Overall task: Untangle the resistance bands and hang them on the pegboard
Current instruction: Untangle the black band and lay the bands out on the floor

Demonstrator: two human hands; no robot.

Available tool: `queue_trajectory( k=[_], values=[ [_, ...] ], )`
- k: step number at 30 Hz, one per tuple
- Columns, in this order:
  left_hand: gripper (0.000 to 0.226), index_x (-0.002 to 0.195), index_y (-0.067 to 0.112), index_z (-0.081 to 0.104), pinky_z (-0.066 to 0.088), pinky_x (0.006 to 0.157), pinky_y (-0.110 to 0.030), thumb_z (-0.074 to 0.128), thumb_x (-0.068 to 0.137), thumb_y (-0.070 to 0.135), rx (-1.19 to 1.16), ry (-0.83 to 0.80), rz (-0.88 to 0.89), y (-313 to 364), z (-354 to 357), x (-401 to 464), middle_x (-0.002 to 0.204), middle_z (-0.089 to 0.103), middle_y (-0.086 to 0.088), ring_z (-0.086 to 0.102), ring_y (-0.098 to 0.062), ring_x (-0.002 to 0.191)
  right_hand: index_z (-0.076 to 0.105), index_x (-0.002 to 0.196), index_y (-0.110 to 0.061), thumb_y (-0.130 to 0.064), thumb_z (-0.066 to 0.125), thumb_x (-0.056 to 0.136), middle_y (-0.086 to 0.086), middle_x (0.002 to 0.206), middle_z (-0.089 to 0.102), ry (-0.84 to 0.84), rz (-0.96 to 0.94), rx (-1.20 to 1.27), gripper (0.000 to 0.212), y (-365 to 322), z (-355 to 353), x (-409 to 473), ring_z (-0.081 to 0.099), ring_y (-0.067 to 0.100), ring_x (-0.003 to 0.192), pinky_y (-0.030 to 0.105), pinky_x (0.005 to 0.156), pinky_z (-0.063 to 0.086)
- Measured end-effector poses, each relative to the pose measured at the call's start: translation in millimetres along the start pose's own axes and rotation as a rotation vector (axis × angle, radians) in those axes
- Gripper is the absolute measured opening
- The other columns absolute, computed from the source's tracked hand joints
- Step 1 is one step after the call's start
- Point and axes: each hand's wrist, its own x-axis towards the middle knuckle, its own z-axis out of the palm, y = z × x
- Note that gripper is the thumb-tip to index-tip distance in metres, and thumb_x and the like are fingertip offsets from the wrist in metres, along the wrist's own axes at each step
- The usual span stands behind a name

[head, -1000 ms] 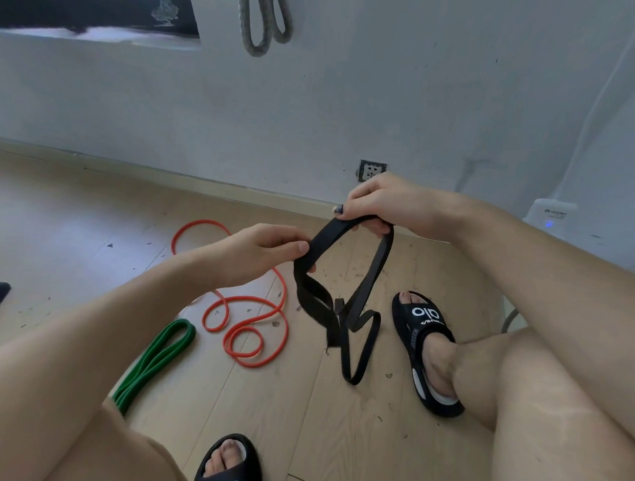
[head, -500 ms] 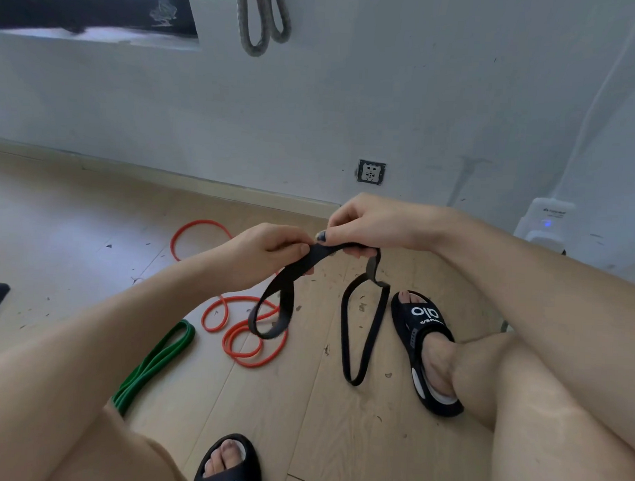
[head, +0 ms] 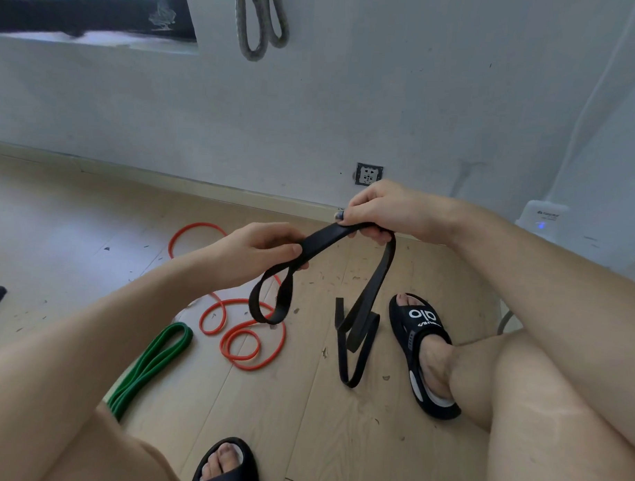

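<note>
— Item one, black band [head: 364, 310]?
— Held up between both hands: left hand [head: 258, 251] pinches one loop, right hand [head: 385, 212] grips the top, so the twisted tail hangs clear to the floor [head: 75, 232].
— Others?
— Orange band [head: 242, 331], coiled; green band [head: 149, 365], doubled. Both on the floor, waiting. Grey band [head: 260, 22] already on the wall.

Bare arms and legs, black slides.
No sleeves visible; white lettering across right sandal [head: 422, 355] strap, white insole; left sandal [head: 225, 465] black, open-toed.
</note>
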Motion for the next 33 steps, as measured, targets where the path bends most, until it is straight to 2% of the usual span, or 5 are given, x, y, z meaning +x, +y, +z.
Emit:
queue_trajectory(
  k=[7,10,17,25,33],
  values=[
    [0.021,0.11,0.023,0.073,0.049,0.075,-0.014,0.055,0.104,0.013,-0.063,0.039,0.039,-1,-1,-1,0.088,0.073,0.011,0.067,-0.003,0.083,0.073,0.085,-0.02,-0.044,0.057,0.101,0.003,0.079,0.072,-0.12,-0.008,-0.068,0.033,-11,11,-3,0.054,0.019,0.064,0.03,0.069,0.048],
    [0.022,0.114,0.023,0.073,0.052,0.08,-0.018,0.055,0.105,0.016,-0.105,0.043,0.032,4,1,-2,0.096,0.076,0.008,0.07,-0.006,0.091,0.07,0.073,-0.022,-0.038,0.057,0.103,0.001,0.068,0.065,-0.134,-0.035,-0.08,0.036,-15,22,1,0.05,0.019,0.061,0.032,0.066,0.045],
    [0.018,0.122,0.016,0.055,0.044,0.109,-0.037,0.05,0.107,0.024,-0.245,-0.033,-0.016,-2,1,-7,0.111,0.076,-0.002,0.068,-0.014,0.112,0.066,0.087,0.007,-0.03,0.057,0.103,0.0,0.06,0.052,-0.037,-0.072,-0.018,0.041,-11,2,-4,0.044,0.014,0.054,0.025,0.062,0.04],
    [0.011,0.088,0.019,0.061,0.045,0.085,-0.048,0.065,0.09,0.03,-0.371,0.082,0.041,-3,-3,-5,0.085,0.065,-0.007,0.057,-0.025,0.082,0.065,0.071,-0.02,-0.038,0.056,0.102,0.004,0.068,0.063,-0.106,-0.028,-0.026,0.037,-9,6,-2,0.052,0.02,0.062,0.034,0.068,0.045],
    [0.039,0.103,0.017,0.058,0.045,0.089,-0.049,0.079,0.076,0.035,-0.487,0.113,0.017,-6,-4,-2,0.087,0.068,-0.007,0.064,-0.022,0.083,0.074,0.085,-0.011,-0.035,0.058,0.103,-0.001,0.062,0.057,-0.109,-0.046,-0.02,0.034,-11,12,2,0.047,0.016,0.059,0.025,0.06,0.042]
  ],
)
